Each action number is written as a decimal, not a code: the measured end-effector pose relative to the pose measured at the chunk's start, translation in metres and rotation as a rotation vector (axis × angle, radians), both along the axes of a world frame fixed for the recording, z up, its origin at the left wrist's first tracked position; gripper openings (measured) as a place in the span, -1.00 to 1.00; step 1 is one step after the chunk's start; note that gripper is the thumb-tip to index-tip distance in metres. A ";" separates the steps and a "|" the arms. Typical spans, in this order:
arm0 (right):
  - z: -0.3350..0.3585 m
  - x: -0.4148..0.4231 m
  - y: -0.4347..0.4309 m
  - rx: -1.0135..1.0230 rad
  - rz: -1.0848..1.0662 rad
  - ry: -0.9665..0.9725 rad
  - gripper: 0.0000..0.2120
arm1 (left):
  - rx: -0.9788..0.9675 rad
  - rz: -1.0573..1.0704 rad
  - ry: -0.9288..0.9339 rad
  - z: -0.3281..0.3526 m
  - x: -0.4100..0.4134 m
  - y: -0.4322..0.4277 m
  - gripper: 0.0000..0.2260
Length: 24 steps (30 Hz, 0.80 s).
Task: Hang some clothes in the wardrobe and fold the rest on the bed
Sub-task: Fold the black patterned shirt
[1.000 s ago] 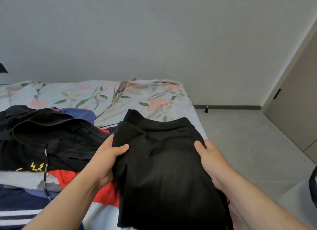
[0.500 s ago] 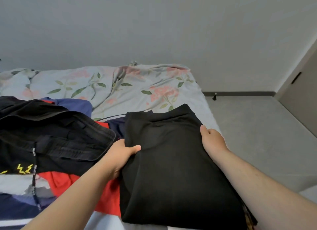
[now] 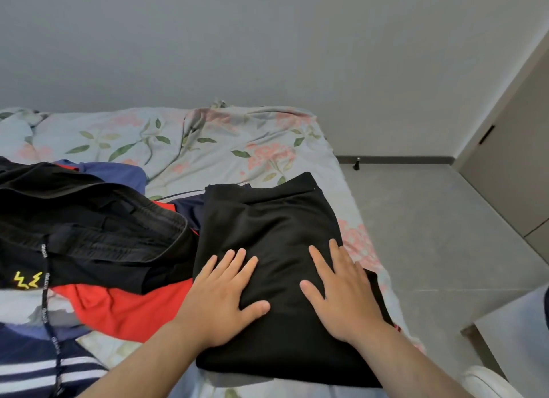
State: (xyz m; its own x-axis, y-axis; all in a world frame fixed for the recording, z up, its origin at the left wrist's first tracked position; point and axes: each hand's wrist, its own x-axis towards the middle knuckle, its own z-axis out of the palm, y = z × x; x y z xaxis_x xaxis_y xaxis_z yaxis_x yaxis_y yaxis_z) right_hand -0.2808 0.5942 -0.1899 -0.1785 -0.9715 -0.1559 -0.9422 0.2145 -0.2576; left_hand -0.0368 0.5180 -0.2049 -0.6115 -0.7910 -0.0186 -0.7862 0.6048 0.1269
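A folded black knit garment (image 3: 276, 249), a smooth matte rectangle, lies flat at the right edge of a bed with a pale floral cover (image 3: 208, 142). The left hand (image 3: 219, 299) and the right hand (image 3: 341, 293) both rest palm-down on it, fingers straight and spread (gripping nothing). Just left sits a heap of black, red and navy striped clothes (image 3: 89, 249).

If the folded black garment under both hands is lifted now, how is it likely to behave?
The folded black garment probably goes floppy: it is soft cloth, dimpling around the left hand and right hand that lie flat on it. Lifted by one edge, its layers would likely unfold. It looks light, and unlikely to slide on the floral bedsheet.
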 end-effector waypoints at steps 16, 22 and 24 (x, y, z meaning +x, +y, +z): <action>0.014 -0.022 0.119 0.041 0.255 0.021 -0.12 | -0.221 -0.355 0.098 0.032 0.065 0.049 -0.22; 0.032 -0.026 0.102 -0.191 0.060 -0.311 -0.50 | -0.125 -0.265 0.201 0.042 0.044 0.042 -0.41; 0.060 -0.024 0.100 -0.299 -0.058 -0.372 -0.64 | -0.028 -0.159 0.464 0.068 0.038 0.038 -0.53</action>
State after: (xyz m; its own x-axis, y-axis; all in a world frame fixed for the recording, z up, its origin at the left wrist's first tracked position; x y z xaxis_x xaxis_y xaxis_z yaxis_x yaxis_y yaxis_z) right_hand -0.3052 0.6940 -0.1299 -0.2185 -0.9736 0.0655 -0.7632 0.1287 -0.6332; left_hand 0.0013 0.5561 -0.1365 -0.6635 -0.6835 0.3042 -0.5481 0.7208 0.4243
